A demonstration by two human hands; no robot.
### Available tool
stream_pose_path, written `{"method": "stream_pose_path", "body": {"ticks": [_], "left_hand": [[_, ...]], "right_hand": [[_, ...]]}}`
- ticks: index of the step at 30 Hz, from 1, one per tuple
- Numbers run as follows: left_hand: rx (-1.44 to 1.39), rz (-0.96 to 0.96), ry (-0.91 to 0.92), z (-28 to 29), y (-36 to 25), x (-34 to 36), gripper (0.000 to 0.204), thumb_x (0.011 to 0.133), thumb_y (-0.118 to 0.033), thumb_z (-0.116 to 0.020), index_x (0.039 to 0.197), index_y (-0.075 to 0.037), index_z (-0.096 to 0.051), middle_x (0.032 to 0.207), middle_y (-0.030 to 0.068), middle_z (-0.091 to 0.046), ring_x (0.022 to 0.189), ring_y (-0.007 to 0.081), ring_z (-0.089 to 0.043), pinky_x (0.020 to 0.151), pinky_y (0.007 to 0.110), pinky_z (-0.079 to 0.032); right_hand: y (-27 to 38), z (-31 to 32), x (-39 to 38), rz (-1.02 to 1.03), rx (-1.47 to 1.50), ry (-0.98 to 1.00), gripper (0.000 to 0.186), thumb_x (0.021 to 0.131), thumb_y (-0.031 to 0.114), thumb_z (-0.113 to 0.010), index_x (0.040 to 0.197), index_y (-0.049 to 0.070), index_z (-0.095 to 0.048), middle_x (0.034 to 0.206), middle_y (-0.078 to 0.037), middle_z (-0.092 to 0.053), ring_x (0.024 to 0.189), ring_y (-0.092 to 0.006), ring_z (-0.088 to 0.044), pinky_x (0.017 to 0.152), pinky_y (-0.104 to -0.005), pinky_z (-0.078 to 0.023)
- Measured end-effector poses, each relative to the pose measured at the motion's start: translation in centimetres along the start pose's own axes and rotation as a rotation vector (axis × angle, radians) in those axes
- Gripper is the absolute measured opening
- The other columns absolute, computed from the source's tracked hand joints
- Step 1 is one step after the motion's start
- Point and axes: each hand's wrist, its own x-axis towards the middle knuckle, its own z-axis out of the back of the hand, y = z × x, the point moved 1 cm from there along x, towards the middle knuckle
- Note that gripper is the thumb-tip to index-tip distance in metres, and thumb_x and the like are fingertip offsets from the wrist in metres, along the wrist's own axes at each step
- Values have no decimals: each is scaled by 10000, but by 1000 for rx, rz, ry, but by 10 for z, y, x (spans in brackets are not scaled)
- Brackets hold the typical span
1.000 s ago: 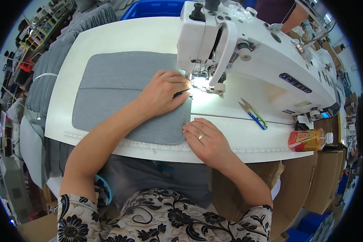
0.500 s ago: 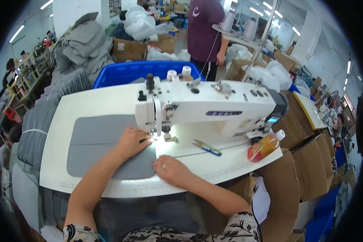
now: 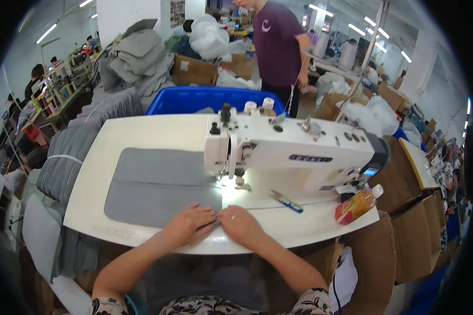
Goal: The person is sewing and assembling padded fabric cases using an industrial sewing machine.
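Observation:
A grey fabric panel [image 3: 147, 173] with a lengthwise seam lies on the white machine table [image 3: 89, 205], its right edge at the needle area of a white sewing machine [image 3: 278, 147]. My left hand [image 3: 189, 224] lies on the panel's lower right part, fingers stretched toward the edge. My right hand [image 3: 239, 226] is closed at the panel's lower right corner, fingertips on its edge, close beside my left fingers. The thread snips [image 3: 286, 201] rest on the table right of the needle.
A drink bottle [image 3: 355, 209] stands at the table's right end. Grey panel stacks [image 3: 63, 173] line the left side, a blue bin [image 3: 163, 100] sits behind, cardboard boxes [image 3: 415, 241] stand right. A person in a purple shirt [image 3: 276, 42] stands beyond the machine.
My left hand has come down from beside the needle to the panel's lower right, near my right hand. The view has tilted up, showing more of the room and the standing person.

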Motion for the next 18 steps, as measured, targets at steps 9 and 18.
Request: {"method": "stream_pose_path", "body": {"ticks": [9,18], "left_hand": [[-317,348,-19,29,3,22,293,959,-269,-634,1092,-22,-716,1085,159,-720,889,261,-689,798,341,-523],[-232,254,2,24,-14,16,268,915,-146,-671,1157,-38,-708,1181,91,-713,1187,211,-622,1022,352,-452]], "right_hand": [[-9,35,0,-314,235,-73,219,857,50,-658,1072,29,-697,1072,-122,-709,988,-309,-663,873,-386,-537],[13,28,-6,-129,48,43,287,761,35,-689,1046,55,-713,1124,-26,-680,1077,-246,-599,935,-383,-488]]}}
